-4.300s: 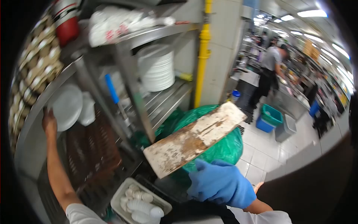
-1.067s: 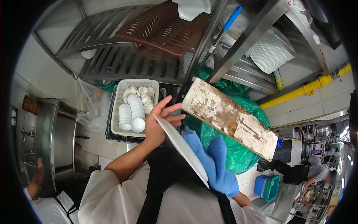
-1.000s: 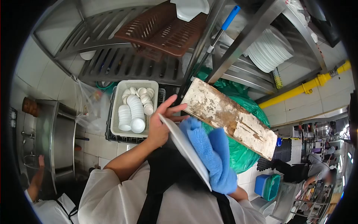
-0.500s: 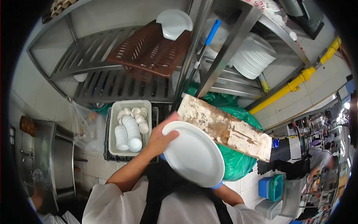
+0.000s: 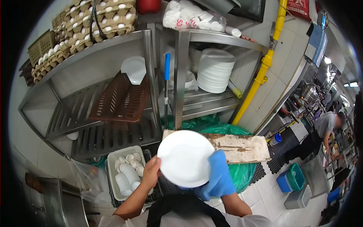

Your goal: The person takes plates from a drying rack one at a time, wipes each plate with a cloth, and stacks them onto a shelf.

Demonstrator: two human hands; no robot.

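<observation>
A white oval plate (image 5: 186,159) faces up in front of my body. My left hand (image 5: 151,172) is closed on its left edge. My right hand, covered by a blue cloth (image 5: 219,177), grips the plate's right edge through the cloth; its fingers are hidden. Behind the plate lies a worn board (image 5: 244,148) on a green plastic bag (image 5: 242,174). To the left of my left hand, a pale basket (image 5: 110,162) holds small white bowls and cups.
A brown dish rack (image 5: 123,100) with white dishware stands on the slatted metal shelf (image 5: 81,104). Stacked plates (image 5: 216,72) sit on the right shelf, beside a yellow pipe (image 5: 261,75). Egg trays (image 5: 102,20) are above. A person (image 5: 327,125) works at the far right.
The plate has gone from my left hand alone, with its face tilted, to between both hands, and the blue cloth now shows at its right edge. The view has tipped up toward the shelves.
</observation>
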